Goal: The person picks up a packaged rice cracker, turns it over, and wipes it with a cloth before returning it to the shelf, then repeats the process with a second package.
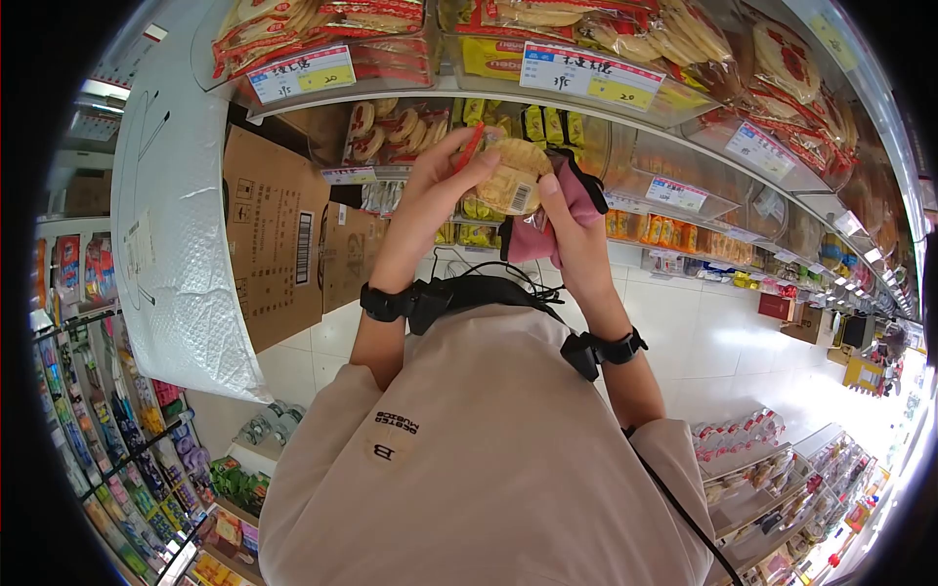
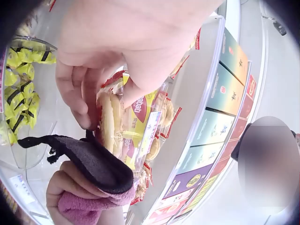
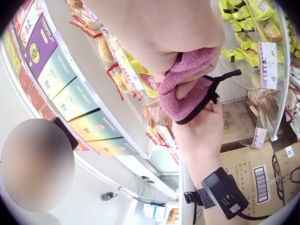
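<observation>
A clear packet of round, pale flatbread-like pastries (image 1: 515, 178), with a barcode and a red edge, is held between both hands in the head view. My left hand (image 1: 438, 188) pinches its left side, thumb across the front. My right hand (image 1: 583, 244) grips a pink cloth with black trim (image 1: 532, 237), its thumb against the packet's right edge. In the left wrist view, the left hand (image 2: 131, 42) has its fingers round the packet (image 2: 110, 119), above the dark side of the cloth (image 2: 101, 166). The right wrist view shows the right hand (image 3: 164, 33) holding the bunched cloth (image 3: 187, 84).
Shelves of packaged breads with price labels (image 1: 591, 75) stand in front, above and below the hands. Cardboard boxes (image 1: 274, 234) and a foil-wrapped panel (image 1: 176, 244) are at the left. Boxed goods (image 2: 218, 103) line another shelf. Tiled floor (image 1: 674, 322) lies below.
</observation>
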The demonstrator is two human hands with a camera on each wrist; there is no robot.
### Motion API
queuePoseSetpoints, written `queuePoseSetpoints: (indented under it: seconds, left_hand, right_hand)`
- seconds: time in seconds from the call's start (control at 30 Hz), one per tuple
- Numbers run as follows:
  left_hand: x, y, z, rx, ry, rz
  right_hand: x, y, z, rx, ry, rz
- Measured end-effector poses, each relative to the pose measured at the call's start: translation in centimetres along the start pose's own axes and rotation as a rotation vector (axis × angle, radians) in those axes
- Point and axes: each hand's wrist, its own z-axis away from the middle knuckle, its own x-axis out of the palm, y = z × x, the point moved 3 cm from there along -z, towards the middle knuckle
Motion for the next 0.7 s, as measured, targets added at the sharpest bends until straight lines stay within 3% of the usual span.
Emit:
queuePoseSetpoints:
  seconds: [0.23, 0.37, 0.43, 0.5, 0.63, 0.7]
  left_hand:
    - [-0.1, 0.0, -0.2, 0.016, -0.061, -0.003]
    - [-0.2, 0.5, -0.2, 0.066, -0.057, -0.027]
    - [-0.4, 1.3, 0.0, 0.103, -0.061, -0.119]
    - [-0.9, 2.0, 0.1, 0.063, -0.107, -0.268]
    - [-1.5, 1.7, -0.3, -0.041, -0.195, -0.335]
    - [-2.0, 1.8, -0.4, -0.008, -0.214, -0.381]
  right_hand:
    - [0.2, -0.7, 0.7, -0.07, 0.024, 0.171]
    - [-0.2, -1.1, 1.1, 0.153, 0.112, 0.205]
    - [-0.8, -0.5, 0.8, 0.172, 0.106, 0.137]
    - [-1.2, 0.6, -0.2, 0.029, 0.018, -0.072]
    - [-0.8, 0.0, 0.2, 0.141, -0.062, -0.401]
    - [-1.4, 1.0, 0.2, 0.108, -0.114, -0.147]
